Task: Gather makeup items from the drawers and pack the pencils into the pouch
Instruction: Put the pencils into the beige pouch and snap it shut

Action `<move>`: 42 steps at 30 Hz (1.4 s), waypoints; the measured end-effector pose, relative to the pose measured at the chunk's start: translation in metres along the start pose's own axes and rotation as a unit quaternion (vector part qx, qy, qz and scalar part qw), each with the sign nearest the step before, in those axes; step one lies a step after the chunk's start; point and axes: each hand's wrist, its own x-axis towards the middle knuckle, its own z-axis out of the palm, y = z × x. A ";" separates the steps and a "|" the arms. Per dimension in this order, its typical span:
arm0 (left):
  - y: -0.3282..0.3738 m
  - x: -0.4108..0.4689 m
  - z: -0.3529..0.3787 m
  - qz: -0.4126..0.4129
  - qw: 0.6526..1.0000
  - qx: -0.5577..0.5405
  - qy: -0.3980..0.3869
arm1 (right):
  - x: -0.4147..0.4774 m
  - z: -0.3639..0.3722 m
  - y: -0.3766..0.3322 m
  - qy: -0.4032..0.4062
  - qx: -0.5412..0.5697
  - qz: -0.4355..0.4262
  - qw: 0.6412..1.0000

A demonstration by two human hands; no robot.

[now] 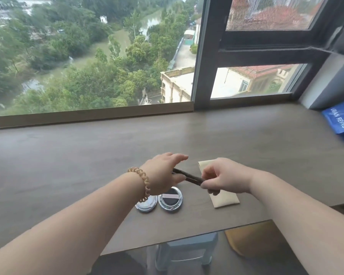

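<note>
Both hands hold dark makeup pencils (188, 176) just above the grey-brown desk (87, 165). My left hand (163, 173), with a coiled band on the wrist, grips their left end; my right hand (224, 178) pinches their right end over a flat cream pouch (224, 201). The pouch lies on the desk under my right hand, its far corner showing behind the fingers. Two round silver compacts (170, 198) lie side by side below my left hand, one showing a dark inside.
A large window with a dark frame (207, 56) runs along the desk's far edge. A blue shopping bag (340, 120) lies at the far right corner. Below the desk's front edge stand a pale blue stool (187, 249) and a tan cushion (250, 239).
</note>
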 end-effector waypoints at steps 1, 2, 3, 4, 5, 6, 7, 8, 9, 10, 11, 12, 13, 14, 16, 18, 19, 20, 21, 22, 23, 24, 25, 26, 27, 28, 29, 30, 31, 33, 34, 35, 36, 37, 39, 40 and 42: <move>0.003 -0.001 -0.004 0.007 1.000 0.005 -0.023 | -0.004 -0.005 -0.007 0.000 -0.012 -0.011 1.000; 0.006 -0.002 -0.008 0.013 0.999 0.006 -0.034 | -0.009 -0.010 -0.012 0.009 -0.015 -0.018 1.000; 0.008 -0.004 -0.010 0.015 0.999 -0.008 -0.034 | -0.012 -0.013 -0.015 0.023 -0.008 -0.022 0.999; 0.008 -0.005 -0.011 0.013 0.999 -0.042 -0.030 | -0.016 -0.016 -0.016 0.043 0.014 -0.024 0.999; 0.008 -0.006 -0.012 0.003 0.995 -0.096 -0.028 | -0.018 -0.018 -0.016 0.065 0.051 -0.027 0.996; 0.008 -0.008 -0.012 -0.011 0.987 -0.160 -0.030 | -0.020 -0.019 -0.015 0.086 0.097 -0.031 0.991; 0.008 -0.010 -0.014 -0.021 0.974 -0.221 -0.037 | -0.023 -0.019 -0.015 0.111 0.146 -0.037 0.982; 0.007 -0.012 -0.016 -0.026 0.961 -0.271 -0.046 | -0.025 -0.017 -0.015 0.134 0.194 -0.040 0.971; 0.007 -0.014 -0.018 -0.029 0.949 -0.308 -0.057 | -0.026 -0.015 -0.015 0.153 0.236 -0.043 0.959; 0.006 -0.015 -0.019 -0.030 0.940 -0.331 -0.072 | -0.027 -0.013 -0.016 0.169 0.270 -0.047 0.947; 0.006 -0.016 -0.020 -0.033 0.935 -0.343 -0.088 | -0.028 -0.011 -0.016 0.182 0.295 -0.053 0.936; 0.006 -0.018 -0.021 -0.039 0.930 -0.350 -0.103 | -0.028 -0.008 -0.016 0.193 0.316 -0.055 0.927; 0.005 -0.020 -0.022 -0.044 0.926 -0.357 -0.115 | -0.027 -0.006 -0.016 0.201 0.335 -0.057 0.919; 0.005 -0.022 -0.022 -0.046 0.922 -0.362 -0.125 | -0.027 -0.003 -0.016 0.209 0.357 -0.058 0.909; 0.005 -0.025 -0.021 -0.045 0.917 -0.372 -0.137 | -0.025 0.003 -0.015 0.225 0.421 -0.062 0.877; 0.007 -0.027 -0.018 -0.047 0.906 -0.399 -0.129 | -0.023 0.008 -0.014 0.229 0.509 -0.064 0.827; 0.009 -0.028 -0.016 -0.050 0.900 -0.417 -0.120 | -0.021 0.012 -0.013 0.219 0.547 -0.062 0.806; 0.011 -0.028 -0.014 -0.054 0.893 -0.433 -0.111 | -0.020 0.015 -0.013 0.201 0.569 -0.057 0.795; 0.014 -0.027 -0.012 -0.057 0.887 -0.445 -0.104 | -0.018 0.018 -0.014 0.181 0.571 -0.052 0.799; 0.017 -0.027 -0.010 -0.063 0.883 -0.455 -0.098 | -0.015 0.021 -0.016 0.165 0.562 -0.049 0.809; 0.019 -0.025 -0.008 -0.069 0.881 -0.460 -0.091 | -0.012 0.023 -0.017 0.155 0.550 -0.047 0.819; 0.023 -0.023 -0.007 -0.076 0.880 -0.462 -0.084 | -0.009 0.024 -0.017 0.152 0.543 -0.044 0.825; 0.026 -0.020 -0.005 -0.082 0.880 -0.460 -0.078 | -0.006 0.023 -0.017 0.155 0.540 -0.041 0.826; 0.028 -0.017 -0.004 -0.087 0.882 -0.457 -0.073 | -0.004 0.021 -0.017 0.165 0.540 -0.036 0.825; 0.031 -0.014 -0.002 -0.093 0.882 -0.456 -0.067 | -0.002 0.019 -0.015 0.175 0.540 -0.031 0.822; 0.035 -0.011 0.001 -0.099 0.880 -0.460 -0.060 | -0.001 0.014 -0.012 0.182 0.538 -0.024 0.823; 0.040 -0.008 0.004 -0.104 0.877 -0.467 -0.054 | -0.001 0.010 -0.008 0.188 0.534 -0.015 0.824; 0.046 -0.004 0.008 -0.108 0.873 -0.473 -0.048 | 0.000 0.005 -0.004 0.193 0.530 -0.003 0.826; 0.053 0.000 0.011 -0.113 0.870 -0.478 -0.044 | 0.002 0.001 0.000 0.199 0.526 0.013 0.826; 0.067 0.008 0.016 -0.131 0.860 -0.491 -0.032 | 0.006 -0.010 0.008 0.208 0.533 0.051 0.819; 0.076 0.012 0.019 -0.140 0.853 -0.501 -0.026 | 0.008 -0.016 0.013 0.210 0.538 0.068 0.813; 0.083 0.016 0.021 -0.147 0.847 -0.511 -0.020 | 0.011 -0.022 0.018 0.211 0.542 0.080 0.809; 0.090 0.020 0.022 -0.155 0.840 -0.519 -0.014 | 0.014 -0.027 0.023 0.209 0.546 0.088 0.806; 0.095 0.025 0.023 -0.163 0.834 -0.528 -0.008 | 0.018 -0.030 0.027 0.205 0.549 0.094 0.805; 0.105 0.035 0.023 -0.174 0.821 -0.543 0.007 | 0.028 -0.033 0.031 0.203 0.545 0.103 0.807; 0.110 0.039 0.024 -0.176 0.817 -0.548 0.011 | 0.032 -0.037 0.036 0.212 0.546 0.106 0.803; 0.116 0.034 0.028 -0.179 0.820 -0.544 -0.011 | 0.038 -0.062 0.061 0.277 0.577 0.136 0.756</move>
